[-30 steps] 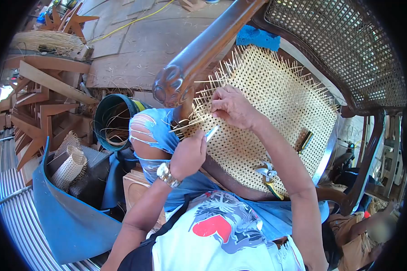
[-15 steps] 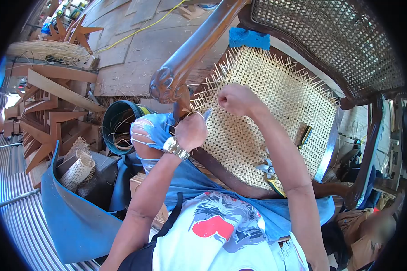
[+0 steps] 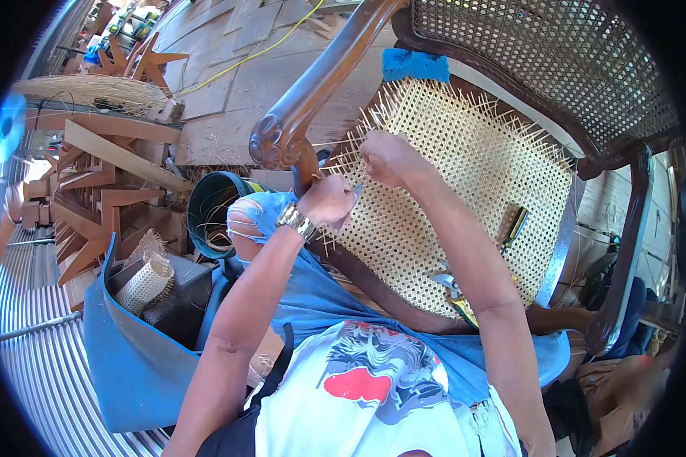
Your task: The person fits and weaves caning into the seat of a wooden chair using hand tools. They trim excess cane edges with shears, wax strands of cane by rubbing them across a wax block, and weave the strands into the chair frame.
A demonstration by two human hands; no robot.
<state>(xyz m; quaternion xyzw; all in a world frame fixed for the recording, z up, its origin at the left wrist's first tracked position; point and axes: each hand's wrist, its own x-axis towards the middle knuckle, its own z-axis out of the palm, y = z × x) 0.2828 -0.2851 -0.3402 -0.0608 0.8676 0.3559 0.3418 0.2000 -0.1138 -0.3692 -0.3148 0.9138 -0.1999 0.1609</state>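
Note:
A sheet of woven cane webbing (image 3: 465, 190) covers the seat of a dark carved wooden chair, its loose strand ends sticking up along the edges. My left hand (image 3: 328, 201), with a metal watch at the wrist, is closed around a small pointed blade (image 3: 357, 193) by the seat's left edge, near the armrest post. Close beside it, my right hand (image 3: 392, 158) makes a fist over the webbing's upper left part; whatever its fingers pinch is hidden. Pliers (image 3: 457, 297) with yellow-and-black handles lie on the webbing below my right forearm, and a dark-and-yellow tool (image 3: 515, 227) lies farther right.
The carved armrest (image 3: 312, 91) rises just beyond my hands. A blue sponge (image 3: 415, 65) sits at the seat's far edge. On the left stand a dark green bucket (image 3: 206, 213), rolled cane (image 3: 146, 283) and stacked wooden parts (image 3: 91, 198). Another person (image 3: 625, 396) is at the lower right.
My left hand has moved slightly up and turned, its blade now more upright. My right fist has shifted a little up and left. The view has tilted slightly.

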